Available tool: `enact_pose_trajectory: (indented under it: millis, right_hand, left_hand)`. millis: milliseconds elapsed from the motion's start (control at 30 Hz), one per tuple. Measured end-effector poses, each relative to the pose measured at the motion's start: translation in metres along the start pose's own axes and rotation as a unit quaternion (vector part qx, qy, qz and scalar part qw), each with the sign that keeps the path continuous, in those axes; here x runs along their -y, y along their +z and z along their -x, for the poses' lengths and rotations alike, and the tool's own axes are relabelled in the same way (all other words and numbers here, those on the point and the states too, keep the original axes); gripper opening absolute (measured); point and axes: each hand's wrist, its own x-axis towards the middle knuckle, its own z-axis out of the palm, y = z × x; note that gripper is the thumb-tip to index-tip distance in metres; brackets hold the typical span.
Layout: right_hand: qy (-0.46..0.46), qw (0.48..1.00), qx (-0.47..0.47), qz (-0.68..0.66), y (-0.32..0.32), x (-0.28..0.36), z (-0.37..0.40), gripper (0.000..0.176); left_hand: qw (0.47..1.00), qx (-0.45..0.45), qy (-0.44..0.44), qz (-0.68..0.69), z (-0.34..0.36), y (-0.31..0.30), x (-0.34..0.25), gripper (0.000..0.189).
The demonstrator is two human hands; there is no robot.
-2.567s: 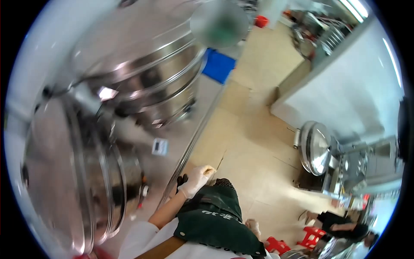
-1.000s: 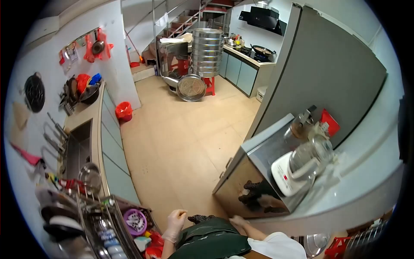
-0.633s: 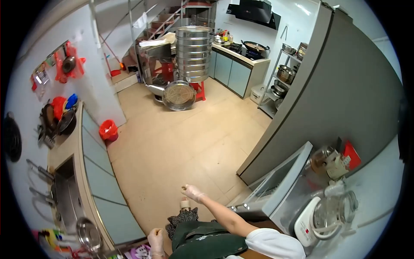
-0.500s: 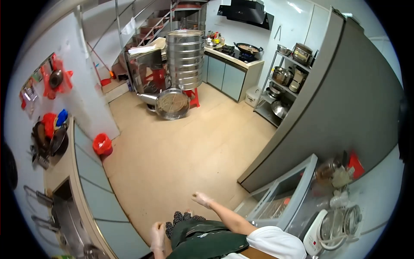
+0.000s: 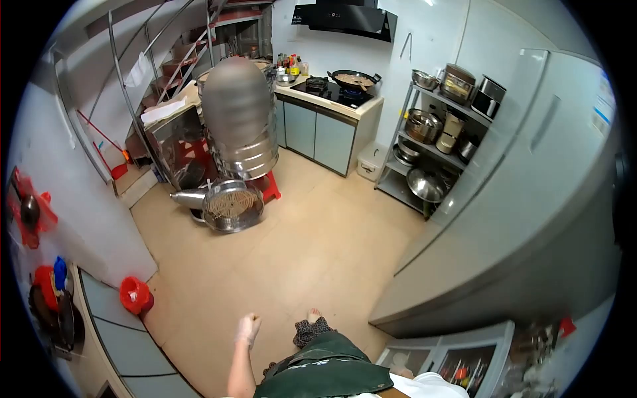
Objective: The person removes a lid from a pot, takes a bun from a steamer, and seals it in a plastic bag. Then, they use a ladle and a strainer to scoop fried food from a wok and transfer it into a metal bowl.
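Note:
My left hand (image 5: 248,329), in a thin clear glove, is held out over the floor at the lower middle. Its fingers are curled closed and no object shows in them. My right hand is out of sight; only the white sleeve (image 5: 431,385) shows on that side. A dark green apron (image 5: 325,371) covers my front, and one foot (image 5: 314,314) shows past a patterned trouser leg (image 5: 310,331). Farther off stands a tall stack of steel steamer tiers (image 5: 249,156), partly blurred out. A round steamer tray with a perforated base (image 5: 233,207) leans at its foot.
A wok (image 5: 355,81) sits on the black gas stove (image 5: 332,91) at the back. To the right are a metal rack (image 5: 401,171) of pots and a tall fridge (image 5: 491,192). A red bin (image 5: 136,296) stands by the left cabinets (image 5: 126,331). Stairs (image 5: 176,66) rise behind.
My view has moved forward and turned right, bringing the stove, rack and fridge front nearer. My left hand has swung forward; my right hand has dropped out of view.

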Motion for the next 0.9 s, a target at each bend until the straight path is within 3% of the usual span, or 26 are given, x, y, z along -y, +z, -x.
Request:
enact_pose_trajectory:
  millis: [67, 133, 233, 300, 333, 367, 400, 500, 600, 700, 767, 800, 833, 867, 900]
  right_hand:
    - [0.015, 1.0, 0.003, -0.022, -0.031, 0.031, -0.013, 0.036]
    - [0.006, 0.999, -0.003, -0.033, -0.068, 0.076, -0.047, 0.039]
    - [-0.045, 0.998, -0.038, -0.035, -0.14, 0.165, -0.119, 0.044]
    - [-0.06, 0.997, -0.042, -0.033, -0.209, 0.244, -0.153, 0.043]
    - [-0.095, 0.99, -0.04, -0.096, -0.245, 0.277, -0.166, 0.042]
    - [-0.128, 0.985, -0.084, -0.078, -0.281, 0.312, -0.18, 0.042]
    - [-0.16, 0.977, -0.126, -0.06, -0.315, 0.348, -0.192, 0.042]
    - [-0.162, 0.941, -0.157, -0.254, -0.399, 0.438, -0.2, 0.042]
    - [-0.193, 0.926, -0.184, -0.267, -0.443, 0.485, -0.246, 0.039]
    - [-0.165, 0.976, -0.112, -0.092, -0.458, 0.489, -0.316, 0.035]
    - [-0.129, 0.988, -0.019, -0.088, -0.476, 0.485, -0.335, 0.03]
    - [-0.075, 0.977, -0.01, -0.197, -0.493, 0.491, -0.326, 0.028]
    - [-0.018, 0.953, 0.004, -0.304, -0.501, 0.493, -0.309, 0.027]
    - [-0.084, 0.986, -0.007, -0.145, -0.514, 0.489, -0.303, 0.027]
    - [-0.151, 0.988, -0.021, 0.019, -0.528, 0.483, -0.303, 0.027]
  left_hand:
    - [0.993, 0.037, -0.114, -0.01, -0.028, 0.026, 0.04, 0.026]
    - [0.973, 0.15, -0.173, 0.001, -0.041, 0.049, 0.09, 0.017]
    - [0.917, 0.252, -0.306, 0.052, -0.037, 0.042, 0.081, 0.016]
    - [0.893, 0.26, -0.357, 0.084, -0.056, 0.039, 0.064, 0.016]
    - [0.886, 0.26, -0.372, 0.097, -0.072, 0.04, 0.054, 0.016]
    - [0.881, 0.26, -0.381, 0.109, -0.089, 0.042, 0.045, 0.016]
    - [0.877, 0.261, -0.386, 0.118, -0.11, 0.045, 0.035, 0.016]
    - [0.875, 0.266, -0.384, 0.131, -0.184, 0.051, 0.009, 0.017]
    - [0.885, 0.273, -0.353, 0.135, -0.284, 0.053, -0.028, 0.018]
    - [0.912, 0.272, -0.279, 0.128, -0.415, 0.051, -0.082, 0.02]
    - [0.935, 0.209, -0.246, 0.148, -0.507, 0.049, -0.134, 0.022]
    - [0.925, 0.086, -0.3, 0.217, -0.544, 0.049, -0.178, 0.023]
    - [0.939, 0.081, -0.269, 0.2, -0.589, 0.054, -0.194, 0.022]
    - [0.959, 0.12, -0.232, 0.113, -0.642, 0.057, -0.208, 0.025]
    - [0.966, 0.122, -0.2, 0.114, -0.681, 0.056, -0.231, 0.022]
